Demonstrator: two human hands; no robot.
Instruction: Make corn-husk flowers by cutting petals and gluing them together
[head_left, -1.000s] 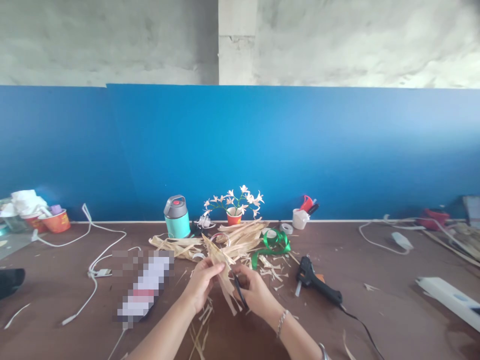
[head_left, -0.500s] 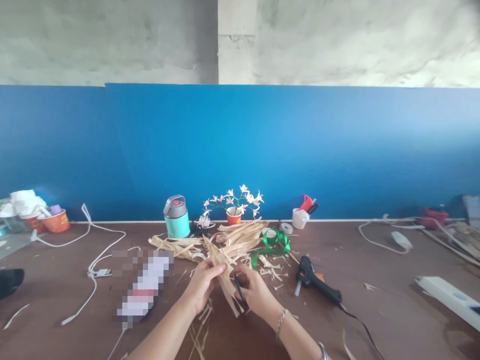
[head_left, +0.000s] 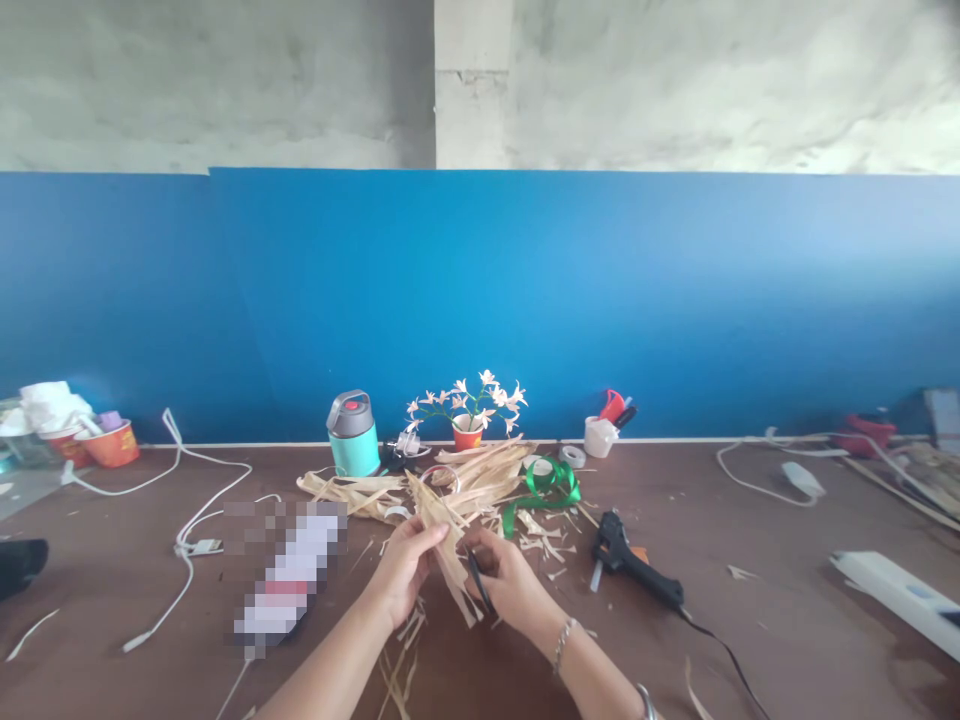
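My left hand (head_left: 403, 568) is closed on a bunch of pale dried husk strips (head_left: 441, 522), holding them just above the brown table (head_left: 787, 620). My right hand (head_left: 506, 580) grips small dark scissors (head_left: 477, 580) whose blades meet the lower strips of the bunch. Cut scraps (head_left: 397, 668) lie on the table beneath my wrists. A loose pile of the same husks (head_left: 487, 472) lies just behind both hands.
A black glue gun (head_left: 630, 566) with its cord lies right of my hands. Green ribbon (head_left: 551, 485), a teal flask (head_left: 352, 434), a small pot of paper flowers (head_left: 469, 412), a white cup (head_left: 600, 434) and tape rolls stand behind. White cables (head_left: 187, 520) run at left.
Both hands stay in place with the husk bunch and scissors; only slight shifts of the fingers and strips show.
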